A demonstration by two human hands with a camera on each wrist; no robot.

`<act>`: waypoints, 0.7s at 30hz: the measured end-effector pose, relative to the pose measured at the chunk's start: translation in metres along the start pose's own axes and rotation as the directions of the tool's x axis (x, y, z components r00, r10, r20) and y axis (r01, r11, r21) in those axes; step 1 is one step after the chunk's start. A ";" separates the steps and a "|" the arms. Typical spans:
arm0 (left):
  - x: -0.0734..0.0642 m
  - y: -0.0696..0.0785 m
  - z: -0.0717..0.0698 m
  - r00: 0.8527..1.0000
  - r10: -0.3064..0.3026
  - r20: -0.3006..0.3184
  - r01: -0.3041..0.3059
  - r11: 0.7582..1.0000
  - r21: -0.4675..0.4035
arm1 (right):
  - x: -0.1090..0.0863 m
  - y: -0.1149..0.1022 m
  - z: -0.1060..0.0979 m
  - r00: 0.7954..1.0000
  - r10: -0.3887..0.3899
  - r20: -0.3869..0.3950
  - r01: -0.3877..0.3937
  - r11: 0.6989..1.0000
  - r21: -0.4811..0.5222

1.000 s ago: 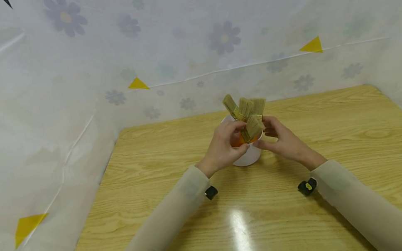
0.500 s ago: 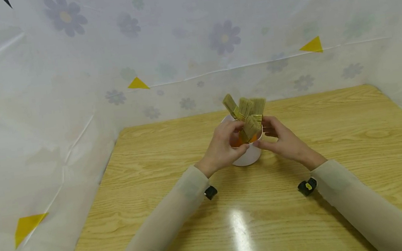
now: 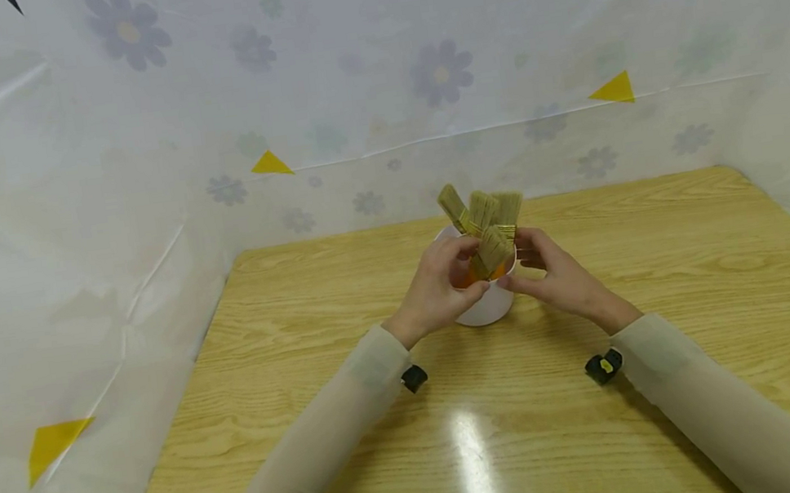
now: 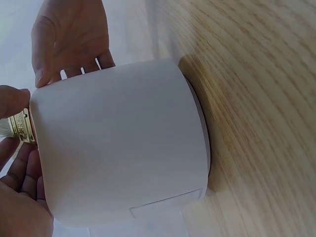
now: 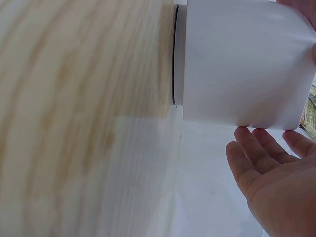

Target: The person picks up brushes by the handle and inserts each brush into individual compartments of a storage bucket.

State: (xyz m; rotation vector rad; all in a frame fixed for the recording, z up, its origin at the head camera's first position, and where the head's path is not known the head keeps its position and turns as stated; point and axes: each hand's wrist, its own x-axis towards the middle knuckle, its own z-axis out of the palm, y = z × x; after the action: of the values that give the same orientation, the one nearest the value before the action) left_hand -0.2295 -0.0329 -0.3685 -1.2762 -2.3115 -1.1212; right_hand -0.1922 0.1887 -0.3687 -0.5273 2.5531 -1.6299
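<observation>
A white cup [image 3: 484,308] stands upright on the table, with several paintbrushes [image 3: 483,209] in it, bristles up. Orange shows inside the rim, under the bristles. My left hand [image 3: 440,282] is at the near left of the rim and pinches the front paintbrush [image 3: 493,251] near its gold ferrule [image 4: 22,127]. On the cup's right side, my right hand [image 3: 554,272] holds the wall near the top, thumb at the near rim. In the right wrist view, the right fingertips [image 5: 242,132] touch the cup's side. The brush handles are mostly hidden within the cup.
The wooden table [image 3: 361,456] reaches to a white flower-patterned sheet [image 3: 345,80] behind and at both sides. Yellow triangles [image 3: 271,164] mark the sheet. Small black devices [image 3: 604,367] sit at both wrists.
The front paintbrush has dropped slightly and shifted left, its ferrule now lower in the cup; this happened between the first two frames. Hands and cup have stayed nearly still.
</observation>
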 end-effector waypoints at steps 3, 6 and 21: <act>0.000 -0.001 0.000 1.000 -0.008 0.000 0.008 1.000 -0.004 | 0.000 0.000 0.000 1.000 -0.003 0.001 0.003 1.000 0.002; 0.000 -0.001 0.000 1.000 -0.018 -0.001 0.018 1.000 -0.002 | 0.000 0.000 0.000 1.000 -0.002 0.001 0.002 1.000 0.002; -0.007 0.000 -0.005 0.998 -0.043 -0.048 0.043 0.999 -0.003 | 0.007 0.022 0.000 1.000 -0.001 -0.004 0.001 1.000 0.007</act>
State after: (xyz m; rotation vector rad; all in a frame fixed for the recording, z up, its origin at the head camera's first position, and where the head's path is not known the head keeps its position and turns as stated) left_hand -0.2263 -0.0407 -0.3695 -1.1926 -2.3142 -1.1549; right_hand -0.2046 0.1950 -0.3873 -0.5249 2.5492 -1.6415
